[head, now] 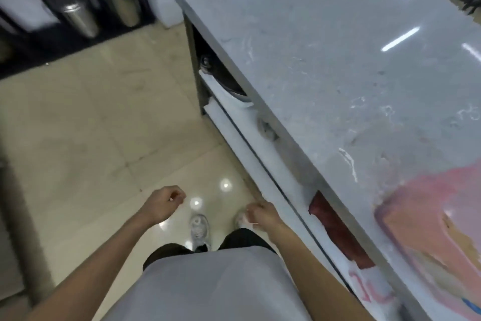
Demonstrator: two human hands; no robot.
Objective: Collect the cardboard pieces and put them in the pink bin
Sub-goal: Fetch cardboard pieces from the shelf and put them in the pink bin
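The pink bin [390,206] stands on the grey counter [338,60] at the lower right, blurred, with brownish cardboard pieces [426,240] inside it. My left hand [166,202] hangs over the floor with its fingers curled loosely and nothing in it. My right hand [260,212] is beside the counter's front edge, fingers curled in, and it also holds nothing that I can make out. Both hands are well left of the bin.
Open shelves under the counter hold white sheets [234,117], dark items and something red [335,229]. Steel canisters [78,19] stand at the far left on a dark base. Beige floor tiles [91,112] spread ahead. My shoes [199,227] are below.
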